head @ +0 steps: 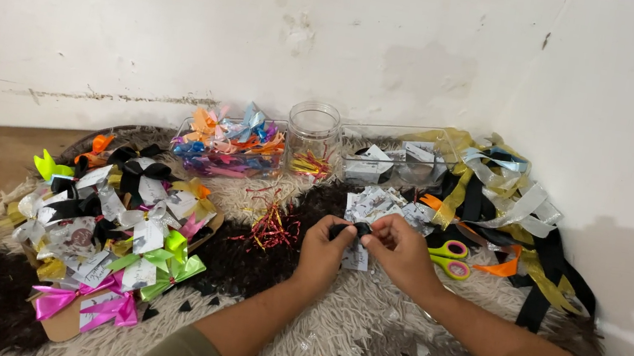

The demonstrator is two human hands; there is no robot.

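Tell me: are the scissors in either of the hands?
No. The scissors lie on the rug, right of the right hand.

Black ribbon (354, 229), yellow-and-pink scissors (449, 257), brown-and-white shaggy rug (362, 327), pink and green bows (119, 282).

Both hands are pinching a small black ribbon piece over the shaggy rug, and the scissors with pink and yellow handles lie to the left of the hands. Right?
Not quite. The head view shows the scissors lying right of the hands, beside the right hand. The rest holds: left hand and right hand pinch the black ribbon piece over the rug.
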